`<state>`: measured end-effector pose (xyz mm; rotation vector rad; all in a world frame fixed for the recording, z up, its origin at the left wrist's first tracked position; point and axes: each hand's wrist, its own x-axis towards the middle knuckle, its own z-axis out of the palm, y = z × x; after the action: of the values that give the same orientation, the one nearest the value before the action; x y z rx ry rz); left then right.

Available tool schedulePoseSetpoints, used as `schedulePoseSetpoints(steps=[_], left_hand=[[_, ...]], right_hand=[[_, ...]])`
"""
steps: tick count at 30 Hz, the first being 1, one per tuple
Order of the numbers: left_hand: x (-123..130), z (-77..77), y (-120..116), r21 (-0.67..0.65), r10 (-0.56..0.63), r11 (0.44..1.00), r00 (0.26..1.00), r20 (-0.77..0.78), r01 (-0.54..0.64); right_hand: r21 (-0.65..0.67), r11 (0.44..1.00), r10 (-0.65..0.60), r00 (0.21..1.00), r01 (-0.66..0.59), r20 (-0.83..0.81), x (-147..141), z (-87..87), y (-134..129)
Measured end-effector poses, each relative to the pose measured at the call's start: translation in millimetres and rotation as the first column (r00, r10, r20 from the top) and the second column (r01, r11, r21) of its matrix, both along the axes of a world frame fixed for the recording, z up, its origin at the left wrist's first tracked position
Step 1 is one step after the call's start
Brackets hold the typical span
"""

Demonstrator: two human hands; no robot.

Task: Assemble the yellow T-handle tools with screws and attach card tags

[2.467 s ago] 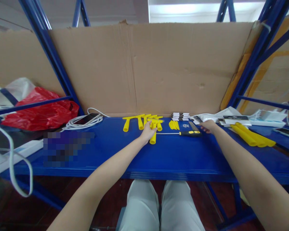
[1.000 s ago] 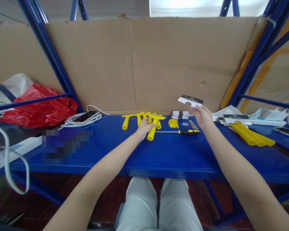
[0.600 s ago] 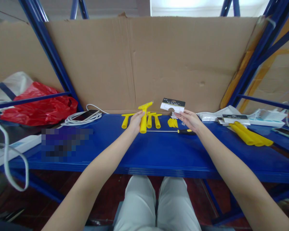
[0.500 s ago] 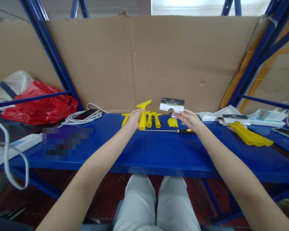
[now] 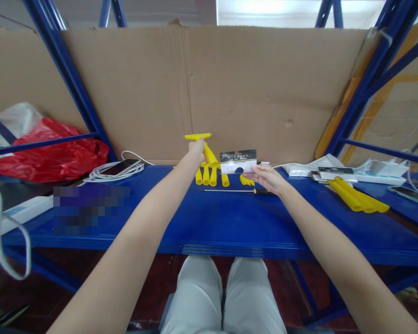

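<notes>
My left hand point(image 5: 195, 149) is closed round a yellow T-shaped scraper point(image 5: 210, 155), held up off the shelf with its wide head at the top. Between the fingers and thumb of my right hand point(image 5: 269, 179) is a black-and-white packaging card point(image 5: 238, 162), its printed face towards me. Below the scraper, several more yellow scrapers point(image 5: 212, 177) lie in a row, partly hidden by my left hand and arm. Small yellow pieces point(image 5: 246, 180) sit under the card. A screwdriver point(image 5: 230, 190) lies crosswise in front, its dark handle partly behind my right hand.
On the right of the blue shelf point(image 5: 223, 222) lie yellow handles point(image 5: 358, 197) and more cards point(image 5: 337, 173). Coiled white cable point(image 5: 116, 171) and a red plastic bag point(image 5: 55, 150) are at the left. A cardboard panel point(image 5: 247, 93) stands behind.
My left hand has raised the scraper and turned it, so its head now points up and left. My right hand has brought the card slightly left and lower.
</notes>
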<state>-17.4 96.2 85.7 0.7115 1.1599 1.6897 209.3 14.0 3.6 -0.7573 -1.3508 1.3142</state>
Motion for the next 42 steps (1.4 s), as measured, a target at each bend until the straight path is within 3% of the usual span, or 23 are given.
schedulePoseSetpoints(steps=[7,12,20,31,33,38,40,42], left_hand=[[26.9,-7.8,-0.2,0.053,-0.157,0.987,0.987,0.041,0.154],[36.9,-20.8,-8.3,-0.012,-0.294,0.956,0.956,0.005,0.295],[27.2,-35.8,-0.8,-0.069,-0.386,0.919,0.922,0.035,0.387],[19.6,-53.4,7.3,-0.027,-0.495,0.869,0.869,-0.008,0.494],[21.7,-53.9,5.6,-0.033,-0.540,0.842,0.840,-0.043,0.539],[29.1,-51.4,-4.0,-0.048,-0.704,0.709,0.703,-0.105,0.703],[30.9,-49.9,-9.3,-0.037,-0.710,0.700,0.691,-0.135,0.713],[31.7,-48.9,-14.5,-0.063,-0.681,0.728,0.709,-0.185,0.683]], right_hand=[[0.031,0.997,0.070,0.997,-0.069,-0.027,-4.1,0.2,-2.4],[0.047,0.997,0.056,0.998,-0.054,-0.036,-3.5,-0.2,-0.7],[0.078,0.996,0.056,0.998,-0.052,-0.039,-4.5,-1.8,1.5],[0.071,0.997,-0.019,0.998,0.023,-0.066,-8.2,-1.2,0.8],[0.066,0.997,-0.038,0.997,0.043,-0.068,-9.1,-1.7,1.1],[0.077,0.995,-0.058,0.995,0.064,-0.080,-10.8,-4.2,3.5],[0.083,0.993,-0.075,0.992,0.084,-0.103,-10.5,-5.6,5.6],[0.087,0.990,-0.103,0.987,0.114,-0.121,-9.6,-6.8,7.9]])
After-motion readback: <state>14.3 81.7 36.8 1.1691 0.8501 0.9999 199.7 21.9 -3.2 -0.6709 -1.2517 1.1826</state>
